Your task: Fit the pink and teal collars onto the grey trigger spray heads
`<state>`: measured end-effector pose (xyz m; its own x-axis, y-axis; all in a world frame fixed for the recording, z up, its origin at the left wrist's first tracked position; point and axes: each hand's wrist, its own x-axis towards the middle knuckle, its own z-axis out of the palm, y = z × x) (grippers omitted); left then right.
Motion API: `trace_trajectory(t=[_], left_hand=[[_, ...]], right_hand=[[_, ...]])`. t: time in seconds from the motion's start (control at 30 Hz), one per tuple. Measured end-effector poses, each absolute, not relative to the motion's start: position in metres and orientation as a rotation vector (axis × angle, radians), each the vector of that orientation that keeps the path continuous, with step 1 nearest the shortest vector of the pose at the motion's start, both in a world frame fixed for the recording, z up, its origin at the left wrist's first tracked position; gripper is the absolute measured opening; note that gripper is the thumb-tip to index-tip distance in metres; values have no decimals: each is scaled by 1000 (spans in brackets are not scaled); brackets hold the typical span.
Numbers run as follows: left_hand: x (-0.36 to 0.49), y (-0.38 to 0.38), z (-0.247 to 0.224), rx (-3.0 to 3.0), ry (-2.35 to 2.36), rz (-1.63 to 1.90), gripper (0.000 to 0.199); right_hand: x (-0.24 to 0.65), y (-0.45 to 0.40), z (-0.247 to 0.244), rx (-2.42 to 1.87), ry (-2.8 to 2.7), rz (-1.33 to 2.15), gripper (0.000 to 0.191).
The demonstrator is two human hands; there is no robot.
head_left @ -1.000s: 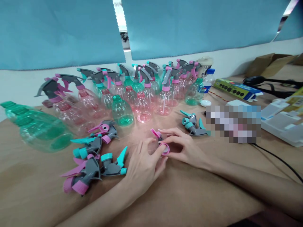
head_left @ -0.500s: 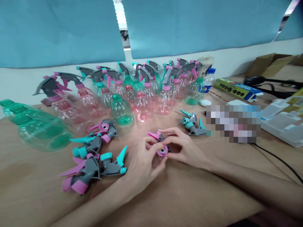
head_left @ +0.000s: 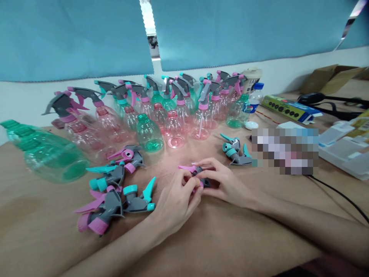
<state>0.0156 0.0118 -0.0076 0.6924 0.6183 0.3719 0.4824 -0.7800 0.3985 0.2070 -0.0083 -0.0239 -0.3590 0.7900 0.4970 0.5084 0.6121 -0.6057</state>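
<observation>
We have open passage toward us, and crowding leftward and ahead.
Tabletop (head_left: 227, 238) lies free between our forearms (head_left: 123, 246). A turquoise-triggered spray head (head_left: 137, 203) sits just beside our left hand (head_left: 175, 200), closing that side. Beyond it, a short gap ends at a green bottle (head_left: 149, 134) and a pink bottle (head_left: 174, 129). Past our right hand (head_left: 223, 181), spray heads with turquoise collars (head_left: 236, 156) obstruct the far side, while a black cable (head_left: 340, 191) runs farther right.
</observation>
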Motion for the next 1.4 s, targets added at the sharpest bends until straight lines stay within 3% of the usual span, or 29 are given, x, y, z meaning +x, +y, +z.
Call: trace_trajectory(t=[0.3, 0.53, 0.67, 1.13, 1.4], left_hand=[[14, 15, -7, 2470, 920, 641, 11], [12, 19, -10, 2227, 987, 772, 5], [11, 22, -9, 2146, 1032, 836, 19], [5, 15, -12, 2320, 714, 964, 20], [6, 14, -9, 2265, 794, 908, 17]], right_hand=[[208, -8, -16, -1100, -1943, 519, 25], [209, -8, -18, -1192, -1881, 532, 27], [210, -7, -18, -1238, -1838, 529, 26], [213, -6, -20, -1173, -1824, 566, 28], [209, -10, -17, -1126, -1900, 513, 27]])
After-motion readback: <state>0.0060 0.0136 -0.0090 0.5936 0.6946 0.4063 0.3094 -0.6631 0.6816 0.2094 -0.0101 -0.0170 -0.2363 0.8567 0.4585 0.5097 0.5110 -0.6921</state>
